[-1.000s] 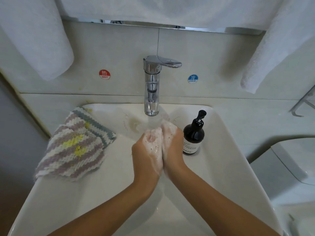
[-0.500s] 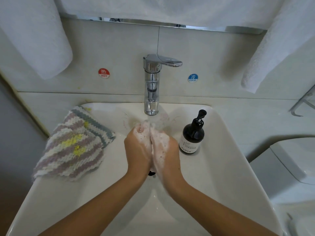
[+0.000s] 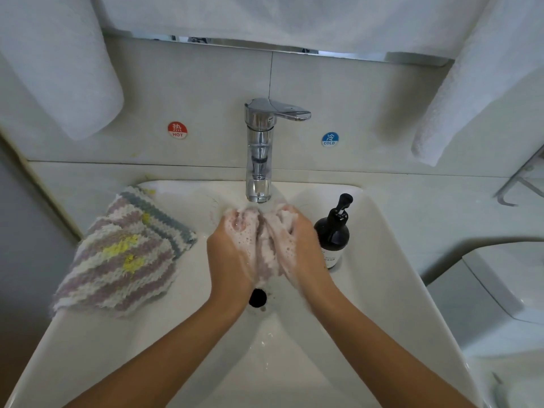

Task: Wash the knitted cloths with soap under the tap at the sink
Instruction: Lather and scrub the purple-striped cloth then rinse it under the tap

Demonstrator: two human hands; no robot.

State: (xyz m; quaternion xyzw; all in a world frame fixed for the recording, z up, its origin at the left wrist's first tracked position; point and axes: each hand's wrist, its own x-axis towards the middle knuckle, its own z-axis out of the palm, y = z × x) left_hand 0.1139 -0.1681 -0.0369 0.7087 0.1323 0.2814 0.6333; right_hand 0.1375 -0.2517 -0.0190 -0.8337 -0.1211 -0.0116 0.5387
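Note:
A soapy pale pink knitted cloth (image 3: 265, 245) is bunched between my two hands right under the chrome tap (image 3: 259, 148), where water runs onto it. My left hand (image 3: 232, 248) grips its left side and my right hand (image 3: 297, 245) grips its right side; both are covered in foam. Other striped knitted cloths (image 3: 123, 254), pink, white, grey and yellow, lie stacked on the left rim of the white sink (image 3: 397, 275). A dark soap pump bottle (image 3: 334, 234) stands on the sink just right of my right hand.
The dark drain hole (image 3: 258, 297) shows below my hands. White towels (image 3: 59, 63) hang at upper left and upper right. Hot and cold stickers flank the tap on the wall. A toilet lid (image 3: 500, 287) is at the right.
My hands have moved up toward the spout and spread slightly apart, showing the cloth between them and uncovering the drain hole; earlier they were pressed together rubbing it.

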